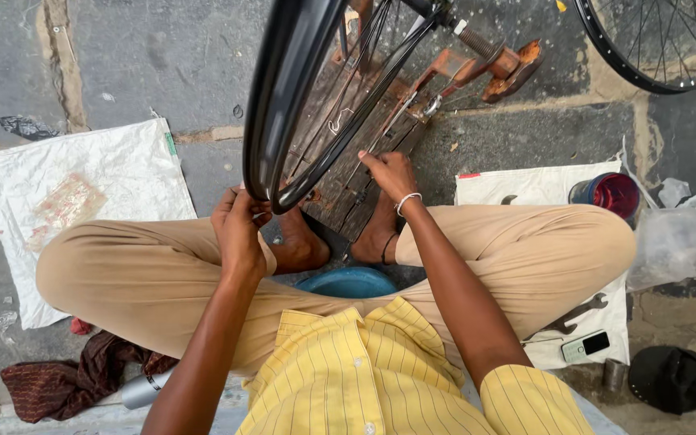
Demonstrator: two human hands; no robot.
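Soft even daylight, faint shadows, sharp focus, wide-angle edge distortion

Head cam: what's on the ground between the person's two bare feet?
Only the near end of the wooden board and dark pavement lie between the left foot and right foot.

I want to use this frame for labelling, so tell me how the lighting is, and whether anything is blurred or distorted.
Head view: soft, even daylight, no hard shadows or glare. The black bicycle rim close to the lens looms large and slightly soft; the left hand on it and the right hand at the spokes are sharp. Wide-angle bending shows in the splayed knees. Small things by the wrench stay readable.
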